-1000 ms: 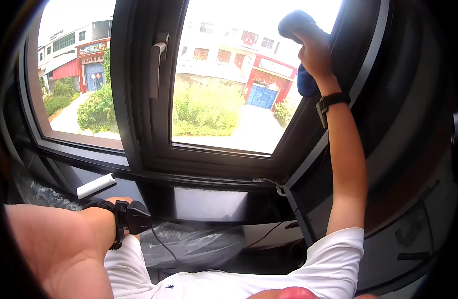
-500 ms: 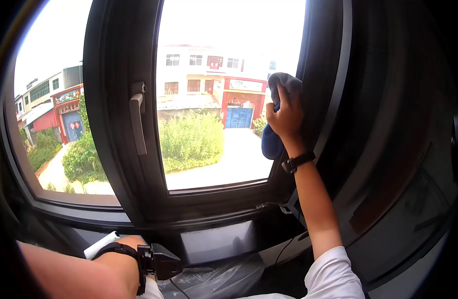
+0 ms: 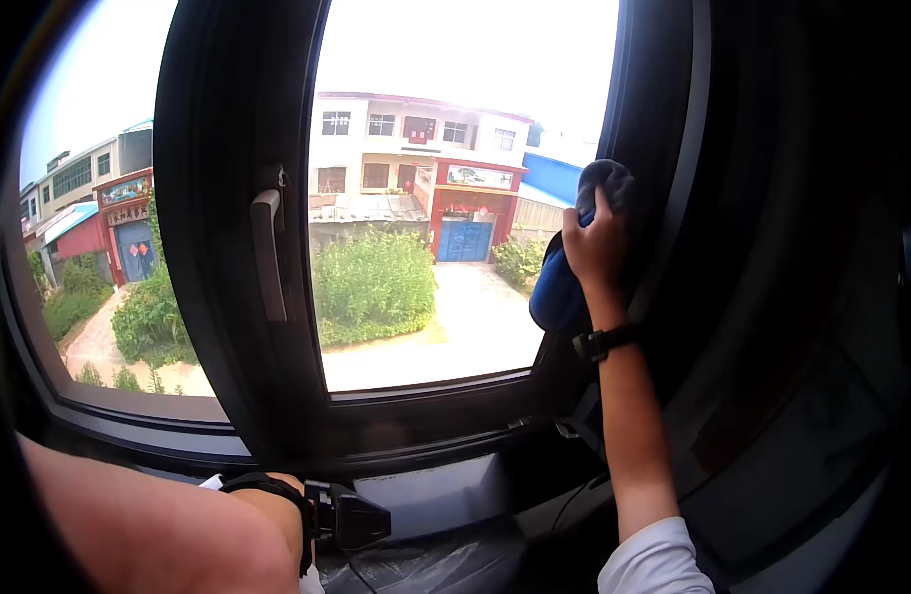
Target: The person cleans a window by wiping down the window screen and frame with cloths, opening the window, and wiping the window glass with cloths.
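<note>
My right hand (image 3: 596, 243) is closed round a dark blue cloth (image 3: 557, 292) at the right edge of the window pane. The cloth's grey-black upper part (image 3: 606, 183) lies against the right frame, and its blue part hangs below my fingers. A black band is on my right wrist. My left hand is at the lower left, mostly hidden behind the wrist and a black strapped device (image 3: 349, 517); only its back edge (image 3: 285, 482) shows, and its fingers cannot be seen. A small bit of a white object (image 3: 212, 482) shows beside it.
The dark window frame (image 3: 426, 414) surrounds the pane, with a grey handle (image 3: 269, 254) on its left side. Another pane is further left. Below the frame are a light panel (image 3: 426, 492), clear plastic sheeting (image 3: 416, 572) and a thin cable. A metal hinge (image 3: 564, 429) is at the lower right corner.
My right hand has come down along the pane's right edge with the cloth, then shifted slightly right. The view has shifted, and the white object by my left hand is now mostly hidden.
</note>
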The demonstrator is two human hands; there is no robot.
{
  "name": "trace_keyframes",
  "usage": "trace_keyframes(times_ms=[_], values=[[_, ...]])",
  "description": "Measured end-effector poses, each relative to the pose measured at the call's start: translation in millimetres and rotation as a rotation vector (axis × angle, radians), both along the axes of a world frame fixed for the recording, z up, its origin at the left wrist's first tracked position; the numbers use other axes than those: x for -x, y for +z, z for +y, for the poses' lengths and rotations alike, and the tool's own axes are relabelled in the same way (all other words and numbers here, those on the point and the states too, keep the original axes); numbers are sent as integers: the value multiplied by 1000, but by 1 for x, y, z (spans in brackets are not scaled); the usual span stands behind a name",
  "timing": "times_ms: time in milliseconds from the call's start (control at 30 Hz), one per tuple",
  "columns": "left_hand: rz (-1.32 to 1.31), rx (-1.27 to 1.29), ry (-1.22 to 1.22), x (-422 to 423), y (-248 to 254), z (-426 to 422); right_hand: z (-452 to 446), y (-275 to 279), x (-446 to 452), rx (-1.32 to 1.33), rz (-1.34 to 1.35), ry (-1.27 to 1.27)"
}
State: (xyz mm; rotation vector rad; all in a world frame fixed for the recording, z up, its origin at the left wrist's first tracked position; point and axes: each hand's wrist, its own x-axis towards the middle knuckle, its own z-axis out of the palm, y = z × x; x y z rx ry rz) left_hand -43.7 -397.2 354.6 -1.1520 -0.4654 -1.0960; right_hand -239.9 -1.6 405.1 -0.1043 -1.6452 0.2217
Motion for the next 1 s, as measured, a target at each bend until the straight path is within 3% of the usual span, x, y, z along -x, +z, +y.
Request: trace_keyframes(times_ms=[100, 200, 300, 333, 367, 400, 433, 467, 500, 533, 633, 700, 833, 900, 1000], values=[[-2, 18, -32, -7, 13, 6, 8, 0, 2, -10, 31, 137], [30, 0, -68, -15, 26, 21, 7, 64, 4, 17, 73, 262], [6, 13, -67, -31, 55, 45, -25, 92, -20, 138, -49, 210], [-4, 23, -70, -35, 57, 53, -25, 84, -7, 119, 24, 150], [-33, 60, -81, -39, 54, 60, -30, 74, 0, 40, 50, 125], [-18, 427, -331, -27, 20, 27, -36, 55, 5, -32, 74, 95], [-130, 599, -407, -35, 16, 37, -41, 33, 15, -176, 117, 59], [-117, 598, -410, -38, 16, 41, -65, 14, -6, -193, 56, 209], [-118, 652, -518, -40, 16, 45, -72, -5, 2, -382, 153, 235], [-123, 705, -630, -41, 16, 48, -80, -16, -9, -505, -17, 283], [-152, 874, -952, -49, 16, 58, -63, -7, -12, -858, -203, 255], [-442, 551, -835, -106, 33, 87, -45, 22, -9, -866, -89, 231], [-316, 806, -1097, -109, 32, 106, -14, 68, 9, -466, 58, 137], [-217, 901, -1197, -104, 26, 117, 7, 82, 36, -197, 107, 269], [-81, 983, -1271, -100, 20, 126, -5, 80, 21, -108, 102, 226]])
